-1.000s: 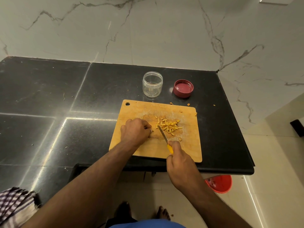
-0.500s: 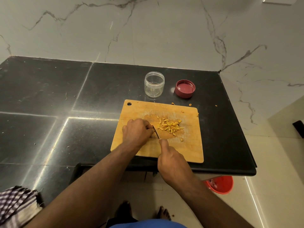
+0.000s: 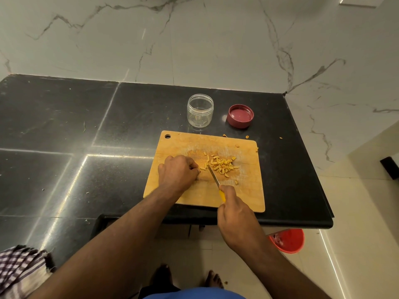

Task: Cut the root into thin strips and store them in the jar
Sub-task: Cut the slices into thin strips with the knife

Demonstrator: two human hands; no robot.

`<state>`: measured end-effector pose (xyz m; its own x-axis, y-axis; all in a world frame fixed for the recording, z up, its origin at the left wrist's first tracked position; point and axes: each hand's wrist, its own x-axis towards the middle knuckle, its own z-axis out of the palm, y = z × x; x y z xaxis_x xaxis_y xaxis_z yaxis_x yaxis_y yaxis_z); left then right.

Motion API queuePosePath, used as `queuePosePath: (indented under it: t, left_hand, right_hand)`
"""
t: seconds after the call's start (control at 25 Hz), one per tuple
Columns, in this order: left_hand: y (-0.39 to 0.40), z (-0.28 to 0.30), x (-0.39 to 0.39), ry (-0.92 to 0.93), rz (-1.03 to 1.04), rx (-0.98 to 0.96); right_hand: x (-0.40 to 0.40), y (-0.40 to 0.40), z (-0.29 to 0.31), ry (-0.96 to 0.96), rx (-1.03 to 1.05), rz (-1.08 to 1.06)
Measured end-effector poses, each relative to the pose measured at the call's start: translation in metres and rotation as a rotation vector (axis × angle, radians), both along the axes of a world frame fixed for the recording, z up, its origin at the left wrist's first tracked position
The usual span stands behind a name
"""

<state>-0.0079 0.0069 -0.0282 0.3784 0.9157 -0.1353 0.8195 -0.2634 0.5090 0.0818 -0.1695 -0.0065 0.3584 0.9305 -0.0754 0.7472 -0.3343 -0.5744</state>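
A: Head view, centre of frame: wooden cutting board (image 3: 244,197) on black countertop (image 3: 64,130). Position of the hands?

B: Left hand (image 3: 176,172) at board's middle-left, fingers curled down over something small against the wood; root piece beneath not clearly visible. Right hand (image 3: 236,214) at board's lower edge, wrapped around the yellow handle of a knife (image 3: 213,176), blade angled up and left, tip at the edge of the cut pieces.

A: Location of the cut material?

B: Pile of yellow strips (image 3: 222,165) just right of the blade, mid-board. A few stray bits near the board's upper right corner and on the counter beside it.

A: Container?

B: Clear jar (image 3: 200,110) standing upright above the board, open-topped. Red lid (image 3: 240,116) just right of it, lying inside-up.

A: Periphery?

B: Red bucket (image 3: 288,240) on the floor at lower right; checked cloth (image 3: 18,268) at lower left.
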Motion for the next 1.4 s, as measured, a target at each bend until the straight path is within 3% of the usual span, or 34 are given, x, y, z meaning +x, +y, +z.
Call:
queuePosePath:
  t: [0.52, 0.84, 1.4]
  left_hand:
    - [-0.003, -0.003, 0.001, -0.025, 0.040, -0.006]
    - [-0.003, -0.002, 0.000, -0.027, 0.037, -0.007]
    - [-0.003, -0.004, 0.001, -0.037, 0.066, -0.020]
  right_hand:
    - [-0.009, 0.029, -0.006, -0.024, -0.109, 0.082]
    - [-0.008, -0.008, -0.004, 0.023, -0.035, 0.044]
    - [-0.007, 0.021, -0.004, 0.011, -0.070, 0.084]
